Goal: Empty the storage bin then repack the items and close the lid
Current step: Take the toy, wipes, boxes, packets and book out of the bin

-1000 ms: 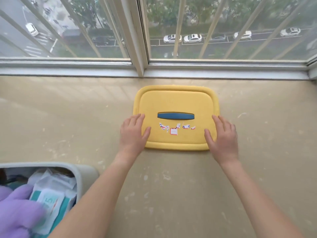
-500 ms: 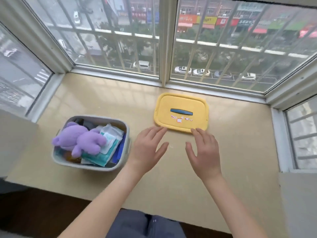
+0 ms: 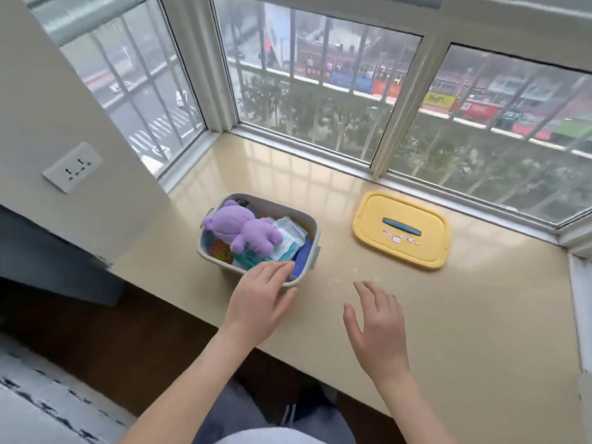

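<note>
While the grey-white plastic storage bin (image 3: 275, 205) sits open on the glossy beige table (image 3: 480, 315), the person's left hand (image 3: 259, 302) reaches over its near rim, fingers straight and loosely together, holding nothing. Whether the fingertips actually touch the rim or the contents cannot be told from this angle. The bin is full: a purple plush toy (image 3: 243, 230) lies on top, with white and teal packets (image 3: 290, 235) packed just beside it and darker items tucked along the edges.

Over to the right hand (image 3: 378, 328): it hovers above bare table, fingers spread wide, gripping nothing, near the bin's right corner. The yellow rounded-rectangle plastic lid (image 3: 378, 219) lies flat on the table, well apart from the bin, close under the barred window (image 3: 320, 91), its dark blue handle (image 3: 402, 226) facing up with small stickers just below it.
</note>
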Tool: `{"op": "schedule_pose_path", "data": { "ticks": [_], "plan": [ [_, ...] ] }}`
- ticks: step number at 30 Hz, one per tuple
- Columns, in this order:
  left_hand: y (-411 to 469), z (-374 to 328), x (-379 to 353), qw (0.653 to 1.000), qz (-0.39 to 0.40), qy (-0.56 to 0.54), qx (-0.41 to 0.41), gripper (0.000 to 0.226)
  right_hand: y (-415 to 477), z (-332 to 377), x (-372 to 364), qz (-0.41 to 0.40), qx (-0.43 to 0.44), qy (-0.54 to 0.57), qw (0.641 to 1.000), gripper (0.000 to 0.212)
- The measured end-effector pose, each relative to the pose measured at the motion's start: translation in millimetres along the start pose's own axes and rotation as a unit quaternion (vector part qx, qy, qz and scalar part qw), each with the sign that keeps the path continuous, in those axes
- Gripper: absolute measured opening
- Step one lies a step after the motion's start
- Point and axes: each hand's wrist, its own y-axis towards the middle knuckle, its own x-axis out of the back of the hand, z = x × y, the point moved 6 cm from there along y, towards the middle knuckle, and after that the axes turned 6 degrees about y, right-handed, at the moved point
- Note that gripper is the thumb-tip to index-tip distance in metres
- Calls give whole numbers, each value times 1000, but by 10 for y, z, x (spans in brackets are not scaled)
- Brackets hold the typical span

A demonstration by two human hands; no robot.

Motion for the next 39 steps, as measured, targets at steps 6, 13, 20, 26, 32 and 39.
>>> {"op": "schedule_pose_path", "data": {
  "ticks": [6,13,20,26,32,39],
  "plan": [
    [-599,854,414,998,55,-14,18,45,-203,884,-567,-2,-9,-23,1000,44],
    [-1152,2144,1146,992,109,15,54,52,-354,2097,-1178,23,-43,-4,999,46],
    [-999,2726,1369,992,110,21,64,55,-48,2556,-1422,22,-46,-4,999,41],
    [-500,2775,1088,992,118,3,47,53,399,2293,-1539,6,-49,-6,999,41],
    [105,2809,648,991,124,-1,54,52,996,1762,-1833,60,-61,28,996,57],
    [783,3128,-106,987,130,-27,89,50,1734,1269,-2443,123,-90,34,988,73]
  ]
}}
